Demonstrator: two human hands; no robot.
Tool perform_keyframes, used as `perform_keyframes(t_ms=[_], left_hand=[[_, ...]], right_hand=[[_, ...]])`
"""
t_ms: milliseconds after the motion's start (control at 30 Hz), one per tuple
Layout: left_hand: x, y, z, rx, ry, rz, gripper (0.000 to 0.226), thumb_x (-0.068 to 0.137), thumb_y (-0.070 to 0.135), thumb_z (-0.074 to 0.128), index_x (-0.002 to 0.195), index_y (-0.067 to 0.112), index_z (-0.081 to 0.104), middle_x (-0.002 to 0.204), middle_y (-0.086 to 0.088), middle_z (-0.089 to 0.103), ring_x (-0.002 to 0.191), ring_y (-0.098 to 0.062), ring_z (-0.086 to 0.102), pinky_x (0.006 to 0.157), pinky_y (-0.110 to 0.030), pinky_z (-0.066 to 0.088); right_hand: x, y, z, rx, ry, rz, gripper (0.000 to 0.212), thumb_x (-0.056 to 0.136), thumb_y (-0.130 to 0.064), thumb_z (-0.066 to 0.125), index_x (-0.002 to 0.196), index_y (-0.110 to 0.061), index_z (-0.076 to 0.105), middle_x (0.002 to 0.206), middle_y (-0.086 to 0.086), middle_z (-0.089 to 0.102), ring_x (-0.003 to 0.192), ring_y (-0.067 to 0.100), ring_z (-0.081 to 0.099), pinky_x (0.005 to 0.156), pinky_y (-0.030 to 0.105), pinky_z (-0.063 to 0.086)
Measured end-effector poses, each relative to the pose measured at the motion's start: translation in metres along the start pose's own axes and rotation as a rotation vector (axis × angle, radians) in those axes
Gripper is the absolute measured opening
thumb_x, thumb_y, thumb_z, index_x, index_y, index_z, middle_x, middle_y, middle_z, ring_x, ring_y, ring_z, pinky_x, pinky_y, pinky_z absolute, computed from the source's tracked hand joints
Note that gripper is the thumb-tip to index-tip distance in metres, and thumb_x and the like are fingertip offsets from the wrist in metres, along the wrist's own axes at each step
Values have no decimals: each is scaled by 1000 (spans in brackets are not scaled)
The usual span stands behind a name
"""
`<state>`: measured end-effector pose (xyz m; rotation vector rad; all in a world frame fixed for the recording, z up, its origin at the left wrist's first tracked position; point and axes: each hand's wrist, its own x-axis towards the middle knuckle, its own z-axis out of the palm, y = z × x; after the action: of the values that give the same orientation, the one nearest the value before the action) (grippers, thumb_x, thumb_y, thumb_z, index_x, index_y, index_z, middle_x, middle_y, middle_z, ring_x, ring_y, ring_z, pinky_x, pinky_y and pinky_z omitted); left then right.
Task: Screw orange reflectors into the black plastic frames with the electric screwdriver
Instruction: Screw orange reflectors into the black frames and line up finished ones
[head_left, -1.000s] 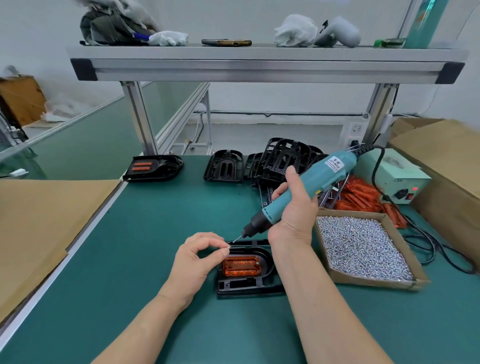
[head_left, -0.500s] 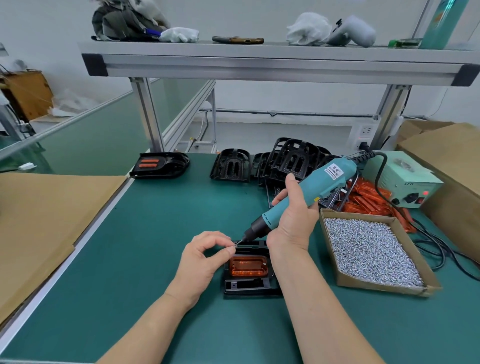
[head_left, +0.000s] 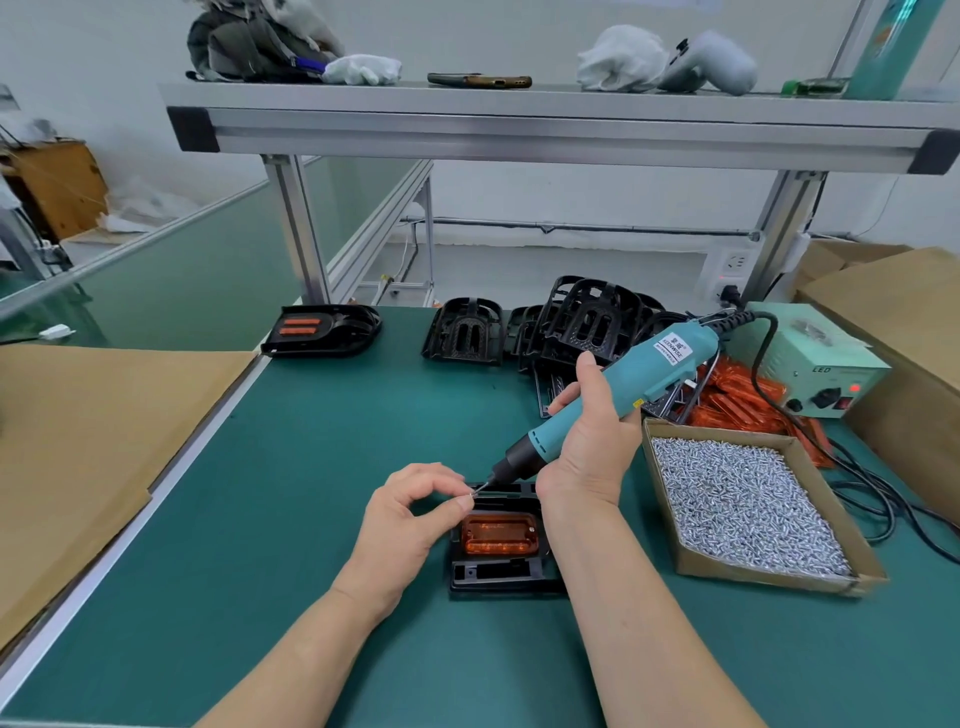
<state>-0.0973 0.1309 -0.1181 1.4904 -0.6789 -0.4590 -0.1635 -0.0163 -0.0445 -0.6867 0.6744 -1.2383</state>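
Observation:
A black plastic frame (head_left: 493, 574) lies on the green mat in front of me with an orange reflector (head_left: 500, 533) seated in it. My right hand (head_left: 589, 452) grips the teal electric screwdriver (head_left: 618, 384), tilted with its bit pointing down-left above the frame's far edge. My left hand (head_left: 410, 514) pinches a small screw (head_left: 470, 496) between thumb and forefinger at the bit's tip, just left of the reflector.
A cardboard tray of screws (head_left: 737, 499) sits right of the frame. Loose orange reflectors (head_left: 727, 400), a pile of black frames (head_left: 582, 322) and a green power box (head_left: 815, 364) stand behind. A frame with reflectors fitted (head_left: 322, 330) lies far left. A cable (head_left: 883, 493) trails right.
The view has shifted a little. My left hand has kept the screw at the bit tip and the screwdriver has stayed tilted above the frame.

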Motion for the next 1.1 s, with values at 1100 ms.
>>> perform_keyframes(t_ms=[1100], left_hand=[[-1, 7, -1, -119, 56, -33, 22, 78, -6, 76, 71, 15, 76, 98, -9, 74, 110, -10, 62, 101, -29, 43]], right_hand=[[-3, 1, 4, 0, 91, 26, 19, 86, -27, 75, 91, -22, 57, 55, -5, 53, 49, 9, 50, 64, 31, 47]])
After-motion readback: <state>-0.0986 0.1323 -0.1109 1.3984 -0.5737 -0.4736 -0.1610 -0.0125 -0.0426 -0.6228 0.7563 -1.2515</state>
